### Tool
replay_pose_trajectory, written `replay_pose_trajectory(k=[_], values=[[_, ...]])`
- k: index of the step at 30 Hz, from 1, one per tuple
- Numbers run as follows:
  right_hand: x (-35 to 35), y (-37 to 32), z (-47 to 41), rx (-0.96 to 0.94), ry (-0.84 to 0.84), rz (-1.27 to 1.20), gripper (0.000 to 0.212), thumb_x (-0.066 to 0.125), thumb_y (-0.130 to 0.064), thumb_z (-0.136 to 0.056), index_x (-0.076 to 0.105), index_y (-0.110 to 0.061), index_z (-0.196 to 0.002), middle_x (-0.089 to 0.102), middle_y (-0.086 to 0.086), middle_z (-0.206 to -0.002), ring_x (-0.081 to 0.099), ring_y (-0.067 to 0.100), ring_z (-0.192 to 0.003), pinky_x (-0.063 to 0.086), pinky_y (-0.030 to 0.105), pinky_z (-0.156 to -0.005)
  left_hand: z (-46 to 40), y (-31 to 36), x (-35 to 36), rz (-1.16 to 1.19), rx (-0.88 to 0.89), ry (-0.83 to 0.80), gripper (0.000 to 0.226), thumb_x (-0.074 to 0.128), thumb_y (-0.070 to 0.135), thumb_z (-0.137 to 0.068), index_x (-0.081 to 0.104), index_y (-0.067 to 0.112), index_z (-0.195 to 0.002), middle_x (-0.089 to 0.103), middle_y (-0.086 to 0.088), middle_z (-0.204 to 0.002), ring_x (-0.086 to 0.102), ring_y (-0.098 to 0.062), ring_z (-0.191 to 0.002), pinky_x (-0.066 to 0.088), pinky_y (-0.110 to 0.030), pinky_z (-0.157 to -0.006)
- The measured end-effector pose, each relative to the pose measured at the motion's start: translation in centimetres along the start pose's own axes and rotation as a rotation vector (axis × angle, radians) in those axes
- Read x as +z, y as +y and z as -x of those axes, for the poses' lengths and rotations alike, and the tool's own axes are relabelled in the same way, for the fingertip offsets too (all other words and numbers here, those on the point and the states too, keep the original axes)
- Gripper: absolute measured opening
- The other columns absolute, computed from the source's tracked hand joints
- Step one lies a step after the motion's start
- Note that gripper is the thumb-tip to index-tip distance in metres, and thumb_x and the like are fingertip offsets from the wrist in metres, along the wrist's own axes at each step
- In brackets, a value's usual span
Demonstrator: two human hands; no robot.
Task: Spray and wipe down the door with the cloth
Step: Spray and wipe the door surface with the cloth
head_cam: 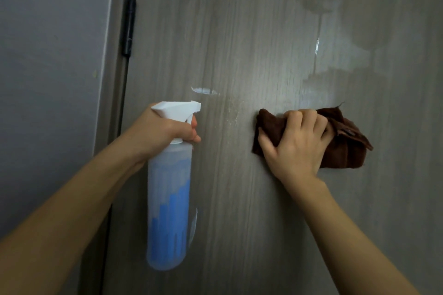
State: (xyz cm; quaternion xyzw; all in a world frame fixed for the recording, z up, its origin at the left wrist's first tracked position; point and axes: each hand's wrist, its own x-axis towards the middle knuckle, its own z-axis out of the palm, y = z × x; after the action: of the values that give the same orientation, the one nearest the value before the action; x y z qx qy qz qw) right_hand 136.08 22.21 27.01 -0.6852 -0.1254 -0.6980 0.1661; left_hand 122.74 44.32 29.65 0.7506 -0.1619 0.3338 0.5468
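The grey wood-grain door [239,31] is filling most of the head view, standing close in front of the person. The left hand [167,127] is holding a spray bottle [167,199] upright at about 8 o'clock from the middle of the view, its fingers [194,137] curling round the neck just under the white trigger head [177,109], with one fingertip lying over the trigger. The nozzle is pointing toward 3 o'clock, along the door rather than straight at it. The bottle's translucent body is hanging below the hand, showing blue liquid or a blue label through the plastic; which one cannot be told.

The right hand [297,143] is pressing a brown cloth [345,146] against the door at about 4 o'clock from the centre. Its fingers [309,117] are bending over the top of the bunched cloth and gripping it, while the thumb is spreading out toward 9 o'clock along the cloth's near edge. The cloth is sticking out past the hand toward 3 o'clock.

Wet patches and a thin run of liquid [317,48] are glistening on the door at 1 o'clock, above the cloth, and a small bright wet streak [203,90] is lying at 12 o'clock from the bottle's head. A dark hinge [129,26] is sitting on the door's edge at 10 o'clock, beside the pale wall [48,55].
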Motion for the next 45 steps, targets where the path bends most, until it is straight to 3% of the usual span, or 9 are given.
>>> replay_pose_trajectory(k=[7, 10, 16, 20, 25, 33, 36, 40, 45], values=[[0.7, -3.5, 1.5, -0.107, -0.040, 0.011, 0.053, 0.051, -0.063, -0.076, 0.054, -0.012, -0.090, 0.051, 0.012, -0.097, 0.042, 0.031, -0.091, 0.034, 0.050, -0.083, 0.0, 0.7, -1.4, 0.070, -0.015, -0.019, 0.034, 0.065, 0.004, -0.055, 0.068, -0.002, -0.088, 0.072, -0.004, -0.077, 0.073, -0.016, -0.076, 0.060, -0.026, -0.066], [1.2, -5.4, -0.5, -0.141, -0.031, 0.034, 0.052, 0.052, -0.064, -0.078, 0.053, -0.013, -0.090, 0.051, 0.011, -0.097, 0.044, 0.032, -0.091, 0.034, 0.048, -0.081, -0.1, 0.6, -2.2, 0.091, -0.033, -0.015, 0.034, 0.066, 0.004, -0.055, 0.069, -0.001, -0.089, 0.073, -0.005, -0.077, 0.074, -0.019, -0.077, 0.062, -0.031, -0.064], [1.9, -8.3, -4.5, -0.022, 0.011, 0.038, 0.054, 0.049, -0.063, -0.079, 0.054, -0.012, -0.095, 0.052, 0.012, -0.099, 0.047, 0.034, -0.094, 0.032, 0.048, -0.087, 0.2, 0.4, -3.1, 0.098, -0.007, -0.016, 0.033, 0.067, 0.004, -0.055, 0.069, -0.003, -0.088, 0.073, -0.005, -0.080, 0.074, -0.020, -0.080, 0.061, -0.031, -0.070], [1.9, -8.0, -0.1, -0.063, -0.019, 0.016, 0.053, 0.052, -0.062, -0.075, 0.051, -0.013, -0.094, 0.050, 0.012, -0.099, 0.043, 0.032, -0.093, 0.032, 0.047, -0.083, 0.2, 0.1, -3.9, 0.101, -0.006, -0.011, 0.039, 0.067, 0.004, -0.055, 0.066, -0.009, -0.092, 0.073, -0.007, -0.082, 0.074, -0.020, -0.082, 0.061, -0.027, -0.066], [1.9, -7.8, 3.9, -0.154, -0.041, -0.002, 0.052, 0.052, -0.063, -0.074, 0.051, -0.014, -0.091, 0.050, 0.010, -0.096, 0.038, 0.028, -0.090, 0.038, 0.043, -0.074, 0.3, -0.1, -4.6, 0.081, -0.001, 0.001, 0.032, 0.070, 0.007, -0.056, 0.071, 0.003, -0.088, 0.075, -0.005, -0.084, 0.075, -0.020, -0.085, 0.061, -0.028, -0.068], [2.4, -9.9, -4.8, -0.067, 0.025, 0.032, 0.056, 0.047, -0.065, -0.078, 0.055, -0.012, -0.095, 0.053, 0.013, -0.100, 0.048, 0.034, -0.095, 0.035, 0.048, -0.083, 0.6, -0.4, -4.9, 0.100, -0.011, 0.038, 0.042, 0.069, 0.007, -0.055, 0.068, -0.006, -0.095, 0.074, -0.007, -0.084, 0.074, -0.022, -0.084, 0.062, -0.033, -0.072], [2.7, -10.3, -6.5, -0.045, 0.048, 0.034, 0.057, 0.046, -0.064, -0.078, 0.055, -0.011, -0.097, 0.053, 0.012, -0.100, 0.049, 0.034, -0.095, 0.034, 0.047, -0.085, 0.7, -0.1, -4.8, 0.124, -0.005, 0.037, 0.041, 0.069, 0.006, -0.054, 0.067, -0.007, -0.093, 0.074, -0.007, -0.083, 0.074, -0.020, -0.081, 0.061, -0.028, -0.066], [2.5, -9.9, -4.8, -0.056, 0.040, 0.008, 0.055, 0.050, -0.062, -0.077, 0.054, -0.011, -0.096, 0.053, 0.013, -0.099, 0.048, 0.034, -0.094, 0.035, 0.048, -0.088, 0.8, 0.1, -4.9, 0.139, -0.003, 0.041, 0.042, 0.069, 0.003, -0.054, 0.065, -0.011, -0.093, 0.072, -0.008, -0.082, 0.073, -0.019, -0.080, 0.058, -0.025, -0.060], [2.1, -9.2, -0.7, -0.070, 0.009, -0.015, 0.061, 0.057, -0.068, -0.073, 0.053, -0.011, -0.093, 0.050, 0.011, -0.097, 0.045, 0.032, -0.093, 0.032, 0.045, -0.080, 0.8, 0.1, -5.0, 0.140, 0.002, 0.030, 0.042, 0.069, 0.004, -0.053, 0.066, -0.010, -0.093, 0.073, -0.009, -0.083, 0.073, -0.019, -0.079, 0.059, -0.025, -0.061]])
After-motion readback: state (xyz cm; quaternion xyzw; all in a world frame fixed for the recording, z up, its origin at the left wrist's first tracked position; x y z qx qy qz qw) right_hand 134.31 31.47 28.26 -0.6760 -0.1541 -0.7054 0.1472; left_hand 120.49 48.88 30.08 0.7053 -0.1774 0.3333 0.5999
